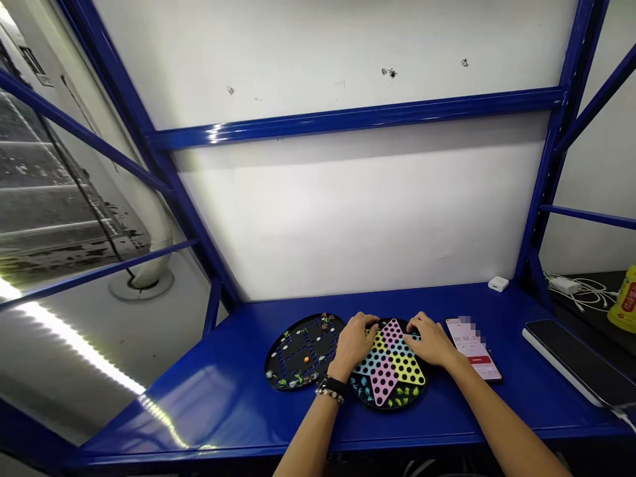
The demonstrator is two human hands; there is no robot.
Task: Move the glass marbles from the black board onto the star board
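A star-shaped Chinese checkers board (pixel 385 368) in pink, yellow and light blue, full of dark holes, lies in a round black tray (pixel 370 401). My left hand (pixel 354 341) is at the star's upper left side, its fingers curled at the edge. On the upper right side my right hand (pixel 431 341) has its thumb and fingers bent around a point of the star. Both hands' fingertips are partly hidden. Blue marbles (pixel 362 389) and yellow-green marbles (pixel 405 396) sit in the tray's gaps between the points.
Left of the hands, a second round black tray (pixel 293 338) holds loose marbles and a small orange die (pixel 307 359). A phone with a timer (pixel 474 351) lies to the right, near a white device with a dark top (pixel 579 361). A white case (pixel 498 283) stands at the back. Blue posts frame the table.
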